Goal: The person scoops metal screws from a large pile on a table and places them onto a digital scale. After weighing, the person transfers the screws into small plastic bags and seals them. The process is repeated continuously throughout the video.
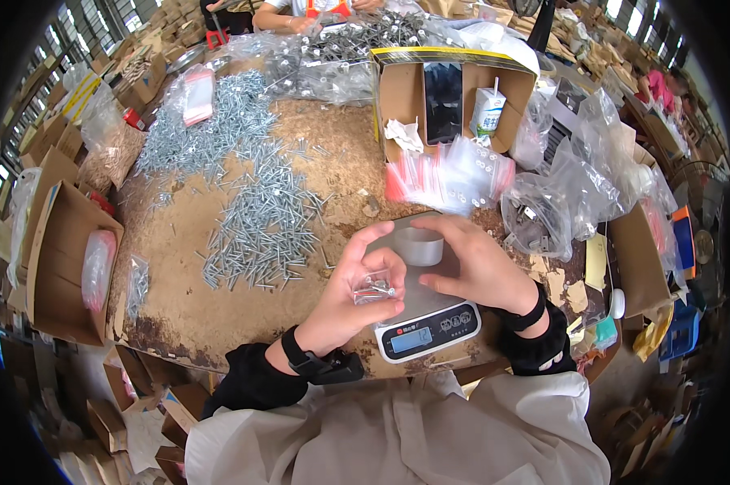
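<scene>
My left hand [353, 287] is closed, fingers curled up around a few silvery screws [374, 288] that seem to lie in clear plastic. Close by, my right hand [482, 263] curves around a small round translucent cup [419, 249], fingers at its far rim and thumb on the near side. The cup is over the metal platform of a digital scale [428, 331] with a lit display. Whether the cup rests on the platform or is lifted slightly, I cannot tell. Left of my hands lies a large loose heap of screws [264, 222].
Small clear bags with red edges [450, 174] lie beyond the scale, before a cardboard box [401, 89] holding a phone and a drink carton. A filled bag [137, 287] lies near an open box [65, 259] at left. Plastic bags of metal parts [535, 214] crowd the right. Another person [312, 12] sits opposite.
</scene>
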A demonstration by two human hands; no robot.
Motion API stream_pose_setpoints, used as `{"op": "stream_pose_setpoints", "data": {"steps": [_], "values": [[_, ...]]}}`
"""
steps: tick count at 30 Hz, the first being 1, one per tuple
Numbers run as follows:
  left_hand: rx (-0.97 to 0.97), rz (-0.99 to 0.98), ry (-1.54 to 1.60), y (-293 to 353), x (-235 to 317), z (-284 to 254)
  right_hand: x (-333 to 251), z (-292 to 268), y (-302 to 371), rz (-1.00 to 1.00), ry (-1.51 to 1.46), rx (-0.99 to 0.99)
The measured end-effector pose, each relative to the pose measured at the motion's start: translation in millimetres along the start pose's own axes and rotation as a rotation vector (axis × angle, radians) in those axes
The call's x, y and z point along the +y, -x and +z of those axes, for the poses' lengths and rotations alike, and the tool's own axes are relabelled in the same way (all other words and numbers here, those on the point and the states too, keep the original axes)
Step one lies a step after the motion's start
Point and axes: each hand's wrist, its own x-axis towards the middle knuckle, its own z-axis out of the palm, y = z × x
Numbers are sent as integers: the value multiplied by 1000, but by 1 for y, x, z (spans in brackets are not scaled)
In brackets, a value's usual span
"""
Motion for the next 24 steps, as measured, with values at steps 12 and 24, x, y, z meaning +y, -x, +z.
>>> {"op": "stream_pose_setpoints", "data": {"steps": [12,24], "values": [[-2,99,9,3,3,1,9,0,-4,-205,133,-93],[-121,110,207,3,0,12,-30,11,0,-310,169,184]]}}
